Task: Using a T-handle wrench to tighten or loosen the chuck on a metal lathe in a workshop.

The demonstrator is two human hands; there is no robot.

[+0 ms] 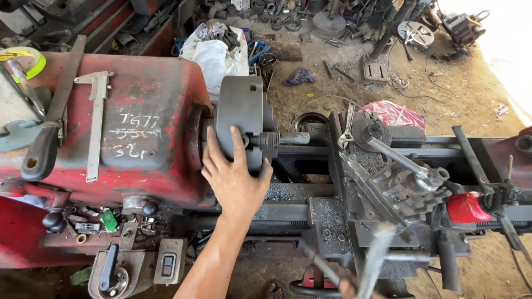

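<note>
My left hand (235, 180) lies flat and spread on the dark lathe chuck (239, 119), gripping nothing. My right hand (348, 288) — barely visible — seems closed on a blurred metal tool (375, 260). A short rod (292, 138) sits in the chuck — cutting looks unstarted.

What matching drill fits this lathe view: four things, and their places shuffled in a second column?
Things:
1. left hand
2. caliper
3. file
4. adjustable wrench

Places:
A. lying flat on the red headstock top, beside the chalk marks
B. pressed against the chuck
C. on the carriage, right of the chuck
D. slanted over the headstock's left end, black handle nearest

Pairs: 1-B, 2-A, 3-D, 4-C
</note>
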